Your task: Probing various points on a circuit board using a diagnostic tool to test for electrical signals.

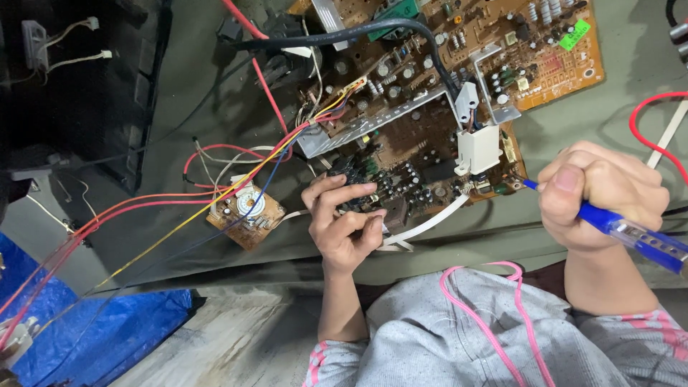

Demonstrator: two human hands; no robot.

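Observation:
A large brown circuit board (430, 86) lies on a grey-green cloth (573, 136), crowded with capacitors, metal shields and a white block (479, 149). My left hand (342, 223) pinches the board's near edge, fingertips on a black component (358, 188). My right hand (598, 195) is closed in a fist around a blue translucent-handled tool (638, 240). Its thin tip (522, 184) touches the board's near right corner. A flat white ribbon cable (430, 223) curls out from the board between my hands.
A small brown board (245, 213) with a round metal part lies to the left, joined by red, yellow and blue wires (143, 236). A black casing (79, 86) fills the upper left. Blue tarp (107, 330) lies lower left. A red wire (648, 122) loops at right.

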